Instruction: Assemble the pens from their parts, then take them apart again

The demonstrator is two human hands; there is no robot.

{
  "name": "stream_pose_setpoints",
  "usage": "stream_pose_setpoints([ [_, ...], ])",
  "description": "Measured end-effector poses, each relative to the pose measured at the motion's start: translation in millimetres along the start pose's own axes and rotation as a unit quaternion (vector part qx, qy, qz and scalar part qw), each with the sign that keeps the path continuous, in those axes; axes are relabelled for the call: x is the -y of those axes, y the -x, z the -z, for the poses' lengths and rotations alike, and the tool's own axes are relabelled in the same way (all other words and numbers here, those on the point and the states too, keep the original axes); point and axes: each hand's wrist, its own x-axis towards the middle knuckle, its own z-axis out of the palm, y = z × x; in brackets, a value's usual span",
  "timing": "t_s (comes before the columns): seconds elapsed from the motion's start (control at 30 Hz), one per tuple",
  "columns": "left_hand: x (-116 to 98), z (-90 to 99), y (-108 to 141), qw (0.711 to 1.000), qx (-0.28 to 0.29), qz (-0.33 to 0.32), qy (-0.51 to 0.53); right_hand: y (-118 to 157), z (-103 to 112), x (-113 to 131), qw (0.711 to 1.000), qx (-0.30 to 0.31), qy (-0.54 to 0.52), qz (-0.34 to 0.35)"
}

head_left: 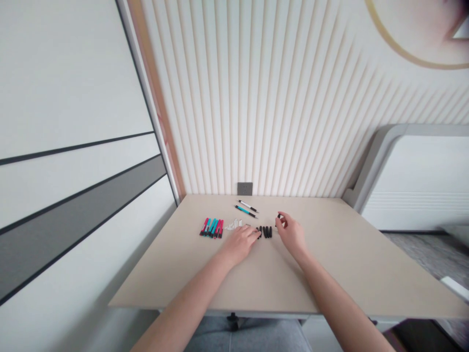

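My right hand (291, 233) is raised slightly over the table, thumb and forefinger pinching a small black pen part (279, 215). Palm down, my left hand (240, 242) rests on the table with fingers stretched out, its fingertips at the near end of a row of short black pen parts (267, 231). Small white and clear pen parts (237, 223) lie just behind the left hand, which partly hides them. Left of these is a row of pink and turquoise pen barrels (211, 228) with black ends.
Two whole pens, one white (248, 206) and one turquoise (245, 211), lie farther back on the beige table (330, 274). A dark wall socket (245, 188) is set in the ribbed wall behind. A white cabinet (73, 88) stands on the left.
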Motion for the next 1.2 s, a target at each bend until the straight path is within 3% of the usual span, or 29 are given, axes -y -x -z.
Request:
stream_pose_setpoints([
  [0.17,5.9,-15.0,-6.4,0.999,0.006,-0.054,0.006,3.5,1.2,1.0,0.993,0.049,0.103,0.018],
  [0.33,8.4,-19.6,-14.5,0.997,0.037,-0.056,0.034,7.8,1.9,11.2,0.974,0.105,0.197,0.036],
  [0.7,0.9,-11.8,-16.4,0.993,0.083,0.025,0.080,11.0,-11.4,28.8,0.967,0.148,0.179,0.108],
  [1.0,1.0,-13.1,-16.8,0.995,0.081,0.034,0.054,14.8,-0.7,29.0,0.957,0.157,0.200,0.141],
  [1.2,1.2,-10.7,-16.8,0.998,0.045,0.041,0.010,13.1,-2.1,29.9,0.954,0.151,0.211,0.153],
])
